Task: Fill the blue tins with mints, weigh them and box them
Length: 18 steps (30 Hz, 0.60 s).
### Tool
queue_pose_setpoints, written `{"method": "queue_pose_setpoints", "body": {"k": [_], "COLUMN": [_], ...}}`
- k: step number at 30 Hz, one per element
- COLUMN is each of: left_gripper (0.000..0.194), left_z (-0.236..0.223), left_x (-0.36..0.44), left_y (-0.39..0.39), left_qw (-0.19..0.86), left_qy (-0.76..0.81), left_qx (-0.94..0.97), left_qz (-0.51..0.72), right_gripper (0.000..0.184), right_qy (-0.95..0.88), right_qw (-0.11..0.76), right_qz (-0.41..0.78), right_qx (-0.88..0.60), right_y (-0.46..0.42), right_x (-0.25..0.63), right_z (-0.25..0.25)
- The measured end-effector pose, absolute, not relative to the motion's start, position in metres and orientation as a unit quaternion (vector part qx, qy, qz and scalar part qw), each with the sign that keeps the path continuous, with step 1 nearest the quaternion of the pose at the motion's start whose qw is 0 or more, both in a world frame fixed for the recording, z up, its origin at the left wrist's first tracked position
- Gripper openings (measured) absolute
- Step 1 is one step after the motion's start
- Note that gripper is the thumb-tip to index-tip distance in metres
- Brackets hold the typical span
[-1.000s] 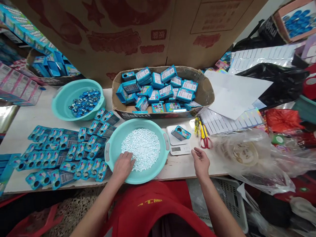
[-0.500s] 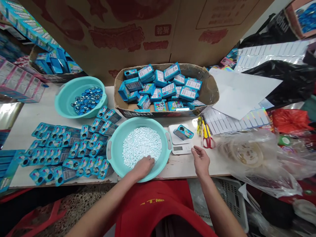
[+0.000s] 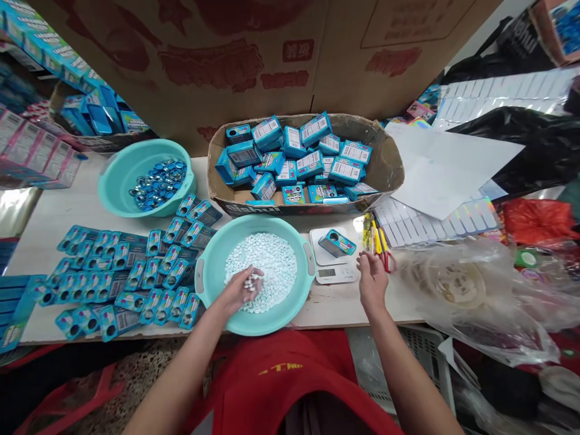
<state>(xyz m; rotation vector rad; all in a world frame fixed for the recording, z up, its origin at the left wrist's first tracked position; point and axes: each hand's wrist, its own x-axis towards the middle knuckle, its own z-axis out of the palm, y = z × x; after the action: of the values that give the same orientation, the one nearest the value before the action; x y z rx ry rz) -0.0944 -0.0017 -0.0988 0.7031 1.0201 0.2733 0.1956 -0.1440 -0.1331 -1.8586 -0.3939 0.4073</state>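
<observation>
Several small white candies rest in the curled fingers of my left hand (image 3: 242,287), palm up above the turquoise basin (image 3: 240,326). Loose white candies (image 3: 274,266) cover the basin's floor. My right hand (image 3: 373,279) hovers at the right edge of a white digital scale (image 3: 336,273), fingers loosely bent and thumb apart, with nothing seen in it. On the scale's plate lies one blue candy box (image 3: 338,243) with a round hole in its end. Left of the basin stand rows of similar blue boxes (image 3: 104,284), their holed ends facing up.
Behind the basin, a cut-down carton (image 3: 385,163) holds many blue boxes. A second turquoise basin (image 3: 118,172) contains blue and silver round caps (image 3: 161,184). Red-handled scissors (image 3: 388,261) and a yellow cutter lie right of the scale, near clear plastic bags (image 3: 480,302) and white sheets (image 3: 444,169).
My left hand dipped into the candies, swept right, then came back left and up with several in its fingers. My right hand shifted slightly upward beside the scale.
</observation>
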Motion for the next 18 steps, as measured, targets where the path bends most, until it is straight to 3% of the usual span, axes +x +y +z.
{"method": "queue_pose_setpoints", "body": {"k": [5,8,13,18], "left_gripper": [0.019,0.014,0.027,0.034], "left_z": [-0.112,-0.109,-0.080,-0.029], "left_x": [-0.065,-0.062,-0.058,-0.043], "left_y": [-0.002,-0.002,0.002,0.000], "left_qw": [0.811,0.818,0.769,0.775], "left_qy": [0.521,0.500,0.555,0.446], "left_qx": [0.219,0.203,0.148,0.185], "left_qz": [0.150,0.199,0.280,0.409], "right_gripper": [0.063,0.052,0.043,0.030], "right_qy": [-0.265,-0.264,-0.330,-0.515], "right_qw": [0.547,0.522,0.546,0.487], "right_qz": [0.187,0.174,0.085,0.183], "right_qx": [-0.772,-0.792,-0.766,-0.681], "right_y": [-0.106,-0.093,-0.097,-0.095], "right_x": [0.192,0.189,0.166,0.112], "right_z": [-0.121,-0.108,-0.059,-0.038]}}
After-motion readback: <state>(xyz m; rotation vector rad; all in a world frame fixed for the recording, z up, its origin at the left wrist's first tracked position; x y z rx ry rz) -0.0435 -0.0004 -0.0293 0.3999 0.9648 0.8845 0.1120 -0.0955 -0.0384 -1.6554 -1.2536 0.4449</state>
